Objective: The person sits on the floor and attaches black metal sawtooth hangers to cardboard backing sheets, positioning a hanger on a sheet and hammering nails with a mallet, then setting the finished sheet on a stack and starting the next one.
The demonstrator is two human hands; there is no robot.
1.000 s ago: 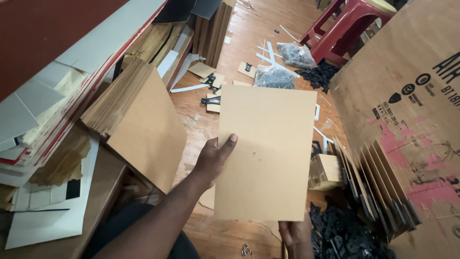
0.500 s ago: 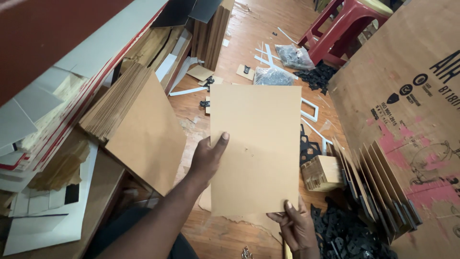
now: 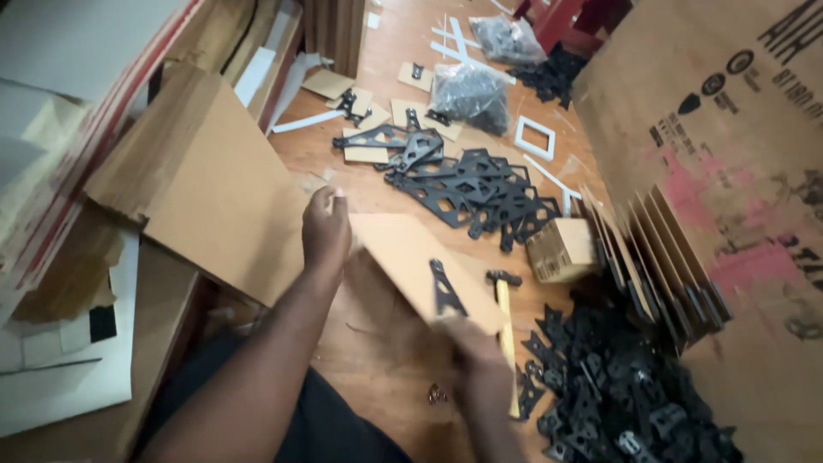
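A: Where is the flat brown hardboard panel [image 3: 411, 261]?

B: Tilted above the wooden floor [image 3: 377, 180]. Left hand [image 3: 324, 231] fingers grasp its upper-left edge; right hand [image 3: 480, 360] fingers grasp its lower-right corner, holding a black metal bracket [image 3: 446, 290] against it. Long axis runs between hands.

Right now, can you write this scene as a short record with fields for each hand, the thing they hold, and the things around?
left hand: grips the upper left edge of the brown board
right hand: blurred, holds the board's lower corner
brown board: tilted low over the wooden floor, a black bracket lying on it
hammer: on the floor beside the right hand
loose black brackets: spread beyond the board
bracket pile: at lower right
small block: right of the board
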